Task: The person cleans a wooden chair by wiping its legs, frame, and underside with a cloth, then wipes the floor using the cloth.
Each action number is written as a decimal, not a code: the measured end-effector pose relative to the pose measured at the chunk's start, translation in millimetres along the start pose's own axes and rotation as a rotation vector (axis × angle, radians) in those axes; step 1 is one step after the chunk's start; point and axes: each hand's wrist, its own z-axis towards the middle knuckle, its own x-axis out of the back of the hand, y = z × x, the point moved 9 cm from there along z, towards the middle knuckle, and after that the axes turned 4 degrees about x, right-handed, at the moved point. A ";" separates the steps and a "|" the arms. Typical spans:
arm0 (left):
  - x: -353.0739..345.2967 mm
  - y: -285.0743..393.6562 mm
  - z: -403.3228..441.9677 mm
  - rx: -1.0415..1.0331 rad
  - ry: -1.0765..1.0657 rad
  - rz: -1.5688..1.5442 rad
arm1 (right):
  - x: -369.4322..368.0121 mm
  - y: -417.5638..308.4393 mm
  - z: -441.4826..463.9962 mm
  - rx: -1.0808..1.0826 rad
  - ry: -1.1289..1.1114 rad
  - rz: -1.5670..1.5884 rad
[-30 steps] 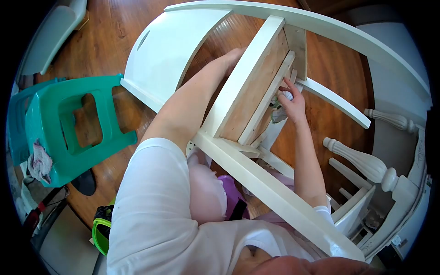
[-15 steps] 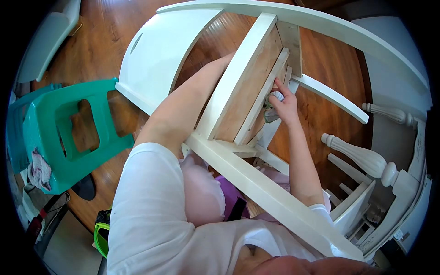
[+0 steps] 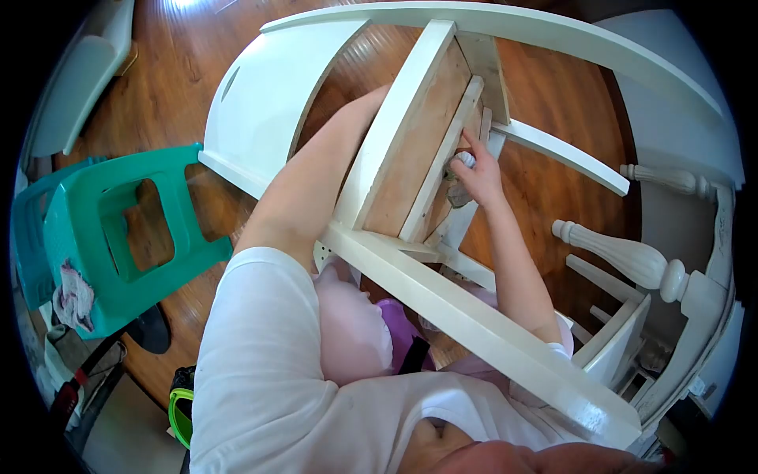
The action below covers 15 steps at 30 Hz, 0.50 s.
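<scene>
A white wooden chair (image 3: 466, 312) lies tilted across my lap, the bare-wood underside of its seat (image 3: 414, 142) facing me. My right hand (image 3: 482, 174) reaches inside the seat frame, closed around a crumpled pale cloth (image 3: 458, 189). Its index finger stretches along a wooden strip (image 3: 446, 158) fixed beneath the seat, and the cloth sits against the wood there. My left arm (image 3: 316, 174) passes behind the white seat rail (image 3: 403, 118), which hides my left hand. The chair's curved backrest panel (image 3: 264, 99) extends to the upper left.
To the left, a green plastic stool (image 3: 118, 237) lies on its side with a rag (image 3: 75, 296) on it. White furniture with turned legs (image 3: 612, 253) stands at right. A bright green rim (image 3: 180, 419) shows at lower left. Wooden floor (image 3: 174, 71) spreads underneath.
The chair has shifted slightly left in view. My right hand and the cloth have moved slightly left with it, still at the seat's underside.
</scene>
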 end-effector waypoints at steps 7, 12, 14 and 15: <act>21.8 15.6 -41.1 -0.055 0.112 0.062 | 23.4 30.1 -34.7 -0.009 -0.182 -0.008; 13.3 2.7 -98.5 -0.112 -0.002 -0.044 | 88.3 -6.7 -88.6 -0.097 -0.168 0.237; 7.0 -12.0 -113.5 -0.085 0.002 -0.058 | 113.2 -31.3 -115.6 -0.050 -0.112 0.240; 3.5 -16.5 -118.7 -0.085 -0.003 -0.046 | 124.8 -41.6 -128.7 -0.005 -0.066 0.238</act>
